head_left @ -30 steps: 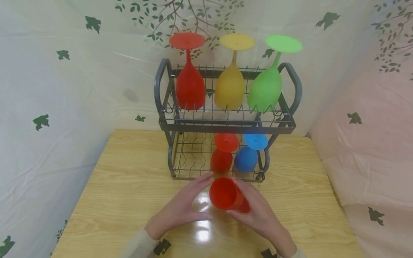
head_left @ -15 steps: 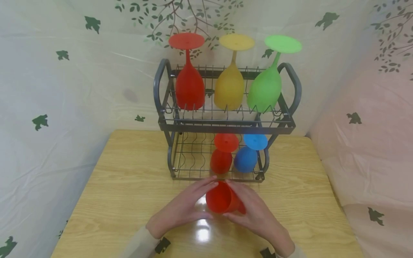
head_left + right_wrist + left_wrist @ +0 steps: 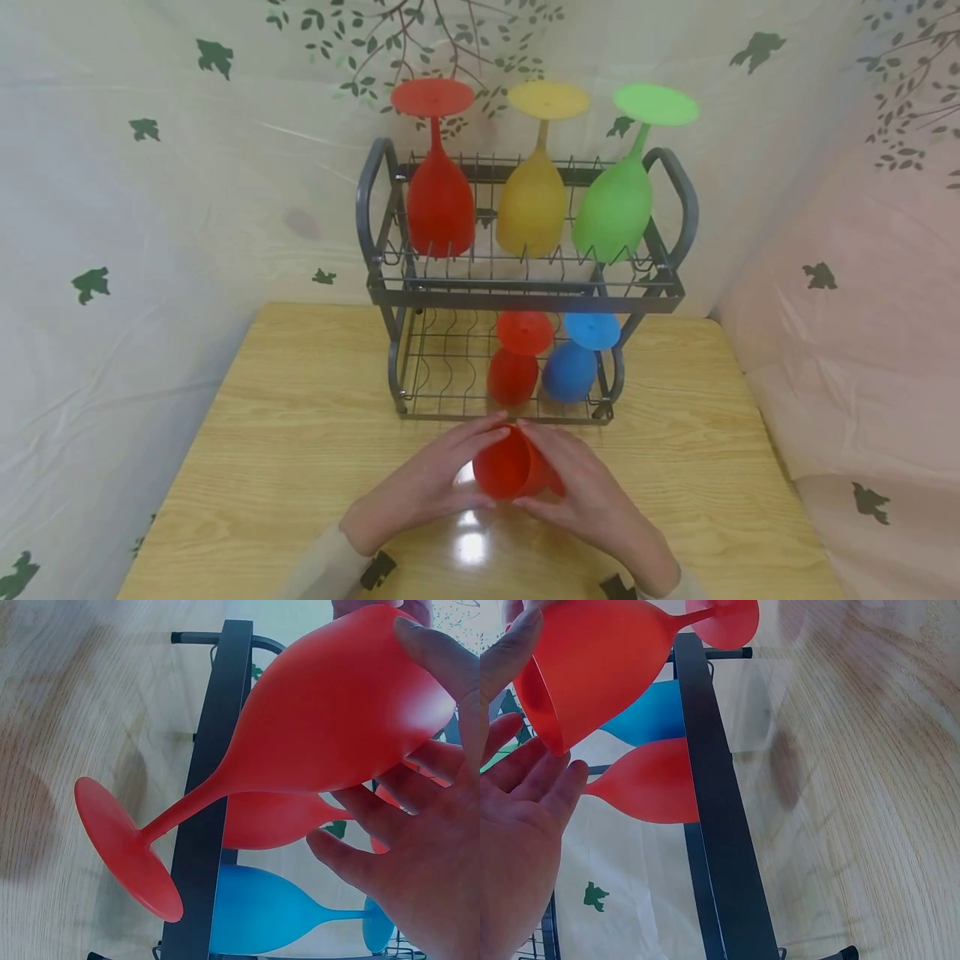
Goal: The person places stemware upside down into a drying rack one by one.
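A red plastic wine glass (image 3: 537, 473) is tilted on its side above the table, mouth toward the left hand. My right hand (image 3: 592, 492) holds its bowl, thumb on one side and fingers on the other; in the right wrist view the stem and round foot (image 3: 127, 847) stick out freely. My left hand (image 3: 416, 483) curves round the mouth, its fingertips and thumb at the rim (image 3: 551, 724). Just behind, the lower tier of a dark two-tier rack (image 3: 525, 300) bears an upside-down red wine glass (image 3: 513, 377) and a blue one (image 3: 570, 372).
On the rack's upper tier stand larger upside-down glasses: red (image 3: 441, 208), yellow (image 3: 531, 208) and green (image 3: 613, 208), the green one leaning. Curved handles (image 3: 682, 204) rise at both rack ends. The wooden table (image 3: 300, 400) meets a patterned cloth backdrop (image 3: 187, 208).
My right hand has moved slightly left with the red wine glass, bringing its rim in between my left thumb and fingers. The left hand has barely moved; the rack's glasses stay put.
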Tool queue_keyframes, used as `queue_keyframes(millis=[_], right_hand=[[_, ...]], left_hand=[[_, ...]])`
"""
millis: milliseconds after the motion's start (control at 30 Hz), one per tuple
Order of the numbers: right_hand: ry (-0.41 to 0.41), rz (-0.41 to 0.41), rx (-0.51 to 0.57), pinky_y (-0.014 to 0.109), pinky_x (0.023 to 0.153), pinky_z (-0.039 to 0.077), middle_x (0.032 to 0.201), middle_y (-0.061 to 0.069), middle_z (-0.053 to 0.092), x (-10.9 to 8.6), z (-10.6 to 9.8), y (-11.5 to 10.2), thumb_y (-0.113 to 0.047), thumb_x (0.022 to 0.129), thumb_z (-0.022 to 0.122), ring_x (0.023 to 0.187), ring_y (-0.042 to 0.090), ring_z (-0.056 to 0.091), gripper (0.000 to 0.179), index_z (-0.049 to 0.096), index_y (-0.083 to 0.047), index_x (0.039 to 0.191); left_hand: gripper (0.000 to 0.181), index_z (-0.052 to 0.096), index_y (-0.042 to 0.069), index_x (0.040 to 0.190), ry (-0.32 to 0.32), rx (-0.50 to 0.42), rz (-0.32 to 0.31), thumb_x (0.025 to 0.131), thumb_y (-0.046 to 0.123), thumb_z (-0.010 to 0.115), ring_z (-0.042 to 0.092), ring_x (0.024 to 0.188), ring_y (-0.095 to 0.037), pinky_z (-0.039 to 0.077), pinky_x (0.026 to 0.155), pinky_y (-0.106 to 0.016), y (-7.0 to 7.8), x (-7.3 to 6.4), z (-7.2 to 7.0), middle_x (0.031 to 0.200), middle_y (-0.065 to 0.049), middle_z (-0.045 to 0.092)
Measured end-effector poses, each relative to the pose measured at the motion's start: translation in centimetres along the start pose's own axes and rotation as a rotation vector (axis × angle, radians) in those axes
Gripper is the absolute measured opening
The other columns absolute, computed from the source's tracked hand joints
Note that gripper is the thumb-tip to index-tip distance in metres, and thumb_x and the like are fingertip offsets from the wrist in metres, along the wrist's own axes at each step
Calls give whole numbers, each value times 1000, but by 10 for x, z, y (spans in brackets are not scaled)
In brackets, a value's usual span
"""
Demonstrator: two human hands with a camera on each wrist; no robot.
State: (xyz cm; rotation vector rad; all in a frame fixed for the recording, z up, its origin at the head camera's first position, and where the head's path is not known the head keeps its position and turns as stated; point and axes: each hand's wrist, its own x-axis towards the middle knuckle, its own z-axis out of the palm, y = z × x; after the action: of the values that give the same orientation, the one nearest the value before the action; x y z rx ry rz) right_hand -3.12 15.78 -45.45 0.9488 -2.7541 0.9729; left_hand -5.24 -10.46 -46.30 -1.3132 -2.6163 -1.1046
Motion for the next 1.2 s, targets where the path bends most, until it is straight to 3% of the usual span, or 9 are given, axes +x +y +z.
queue_keyframes(millis=[367, 533, 700, 867, 1067, 1200], right_hand=[[-46, 63, 31, 50, 99, 56, 154, -4, 53, 2, -1, -1, -32, 77, 94, 134, 24, 55, 96, 43, -22, 158], [-51, 128, 53, 52, 99, 55, 155, -4, 53, -1, -6, 2, -39, 79, 91, 136, 25, 54, 91, 46, -23, 157], [3, 205, 96, 57, 99, 55, 155, -4, 52, -7, -13, 9, -45, 82, 87, 138, 28, 53, 87, 47, -26, 156], [95, 209, 103, 62, 100, 51, 155, 1, 53, -15, -19, 16, -32, 82, 89, 139, 32, 52, 84, 49, -23, 155], [188, 202, 56, 60, 104, 47, 155, 0, 52, -26, -23, 28, -25, 80, 91, 139, 27, 51, 84, 51, -22, 154], [230, 214, 82, 38, 112, 44, 157, -1, 50, -31, -24, 34, -21, 80, 90, 141, 20, 49, 84, 51, -24, 154]], left_hand=[[88, 43, 10, 157, 28, 75, 49, 83, 24, 89, 49, 141, -26, 49, 109, -39, 0, -1, 1, 157, -10, 46], [94, 39, 9, 159, 37, 73, 35, 82, 23, 90, 50, 139, -26, 50, 108, -38, -2, -4, 3, 155, -10, 45], [101, 32, 15, 164, 37, 17, -32, 82, 24, 90, 51, 137, -27, 53, 104, -40, -2, -7, 3, 155, -11, 43], [94, 38, 22, 161, 39, -3, -85, 82, 22, 89, 48, 138, -26, 55, 102, -40, -1, -10, 2, 155, -10, 40], [85, 49, 20, 154, 98, -13, -73, 79, 18, 90, 50, 135, -27, 57, 99, -40, -4, -13, 5, 152, -9, 42], [84, 51, 13, 149, 176, -35, -24, 75, 13, 90, 52, 131, -29, 57, 99, -43, -9, -16, 7, 148, -13, 45]])
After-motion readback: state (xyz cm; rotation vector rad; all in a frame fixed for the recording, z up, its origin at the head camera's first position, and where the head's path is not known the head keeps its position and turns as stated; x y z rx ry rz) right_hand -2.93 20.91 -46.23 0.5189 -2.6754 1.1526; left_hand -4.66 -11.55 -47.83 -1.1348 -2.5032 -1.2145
